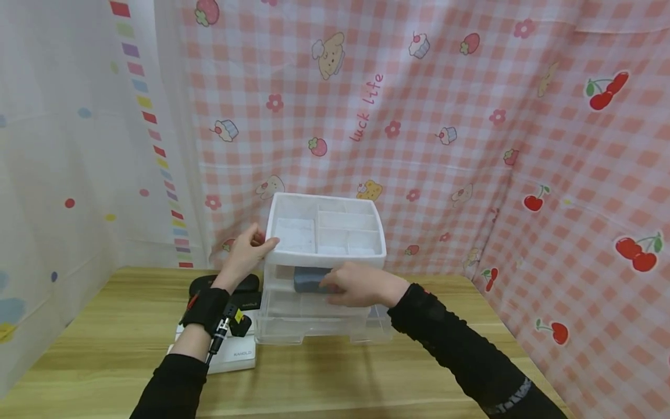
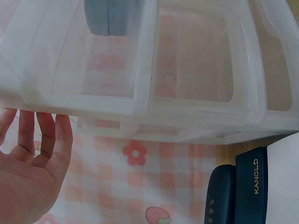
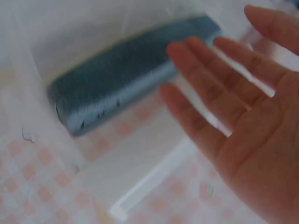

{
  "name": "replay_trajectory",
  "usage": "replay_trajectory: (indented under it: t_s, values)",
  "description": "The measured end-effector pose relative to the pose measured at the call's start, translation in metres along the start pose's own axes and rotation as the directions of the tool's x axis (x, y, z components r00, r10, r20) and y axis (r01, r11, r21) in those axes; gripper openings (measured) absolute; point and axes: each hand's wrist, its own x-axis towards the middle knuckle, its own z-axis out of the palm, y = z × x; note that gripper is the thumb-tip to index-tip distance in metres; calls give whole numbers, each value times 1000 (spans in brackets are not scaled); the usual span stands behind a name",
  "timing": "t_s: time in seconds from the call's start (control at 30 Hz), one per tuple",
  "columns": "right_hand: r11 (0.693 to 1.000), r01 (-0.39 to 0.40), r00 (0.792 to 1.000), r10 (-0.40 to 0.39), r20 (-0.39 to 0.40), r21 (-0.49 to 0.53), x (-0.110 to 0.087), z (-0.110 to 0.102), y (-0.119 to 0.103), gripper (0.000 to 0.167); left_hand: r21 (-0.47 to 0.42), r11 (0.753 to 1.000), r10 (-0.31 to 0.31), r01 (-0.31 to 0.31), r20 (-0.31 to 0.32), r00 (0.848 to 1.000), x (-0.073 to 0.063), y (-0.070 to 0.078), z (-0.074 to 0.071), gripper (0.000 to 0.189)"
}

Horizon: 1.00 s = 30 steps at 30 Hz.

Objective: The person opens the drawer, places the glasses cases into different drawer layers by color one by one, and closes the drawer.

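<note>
A drawer unit with a white compartment tray (image 1: 327,260) on top and clear drawers below stands on the table. My left hand (image 1: 245,256) grips its upper left edge, thumb at the rim and fingers against the side (image 2: 35,163). Inside the upper drawer lies a blue-grey, rounded oblong case (image 1: 307,279), long and smooth in the right wrist view (image 3: 126,74). My right hand (image 1: 363,283) reaches in at the front, fingers extended and spread (image 3: 252,112). Its fingertips overlap the case's end, with nothing held in the palm.
A clear lower drawer (image 1: 327,329) juts out toward me. Left of the unit, on the wooden table (image 1: 131,349), sit dark cases (image 1: 247,300) and a white box (image 1: 234,356) marked KANOLD. A checked pink curtain (image 1: 335,116) hangs close behind; another lines the right side.
</note>
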Motion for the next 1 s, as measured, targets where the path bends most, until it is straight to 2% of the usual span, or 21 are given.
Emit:
replay_trajectory:
  t_s: [0.1, 0.17, 0.3, 0.43, 0.53, 0.7, 0.87, 1.0]
  values:
    - [996, 52, 989, -42, -140, 71, -13, -5, 14, 23, -2, 1000, 3, -3, 6, 1000, 0, 1, 1, 32]
    - [994, 48, 975, -26, -219, 99, -22, -7, 23, 18, -4, 1000, 4, -4, 7, 1000, 0, 1, 2, 31]
    - [990, -26, 942, 70, -327, 137, -41, -8, 46, 11, -6, 1000, -3, 3, 10, 1000, 0, 1, 2, 31]
    - [976, -141, 904, 196, -379, 168, -58, 1, 73, 5, -16, 1000, -1, 1, 10, 1000, 0, 2, 2, 30]
    - [958, -221, 889, 275, -366, 182, -67, 13, 93, 4, -24, 1000, 8, -8, 5, 1000, 0, 1, 3, 29]
    - [942, -283, 897, 327, -298, 182, -75, 45, 122, 14, -27, 1000, 14, -15, -4, 1000, 0, 0, 3, 28]
    - [921, -336, 895, 377, -239, 196, -74, 79, 144, 25, -19, 1000, 5, -5, -1, 1000, 0, 0, 2, 29]
    - [895, -395, 885, 432, -175, 208, -68, 101, 153, 34, -21, 1000, 5, -5, -1, 1000, -1, 0, 2, 29]
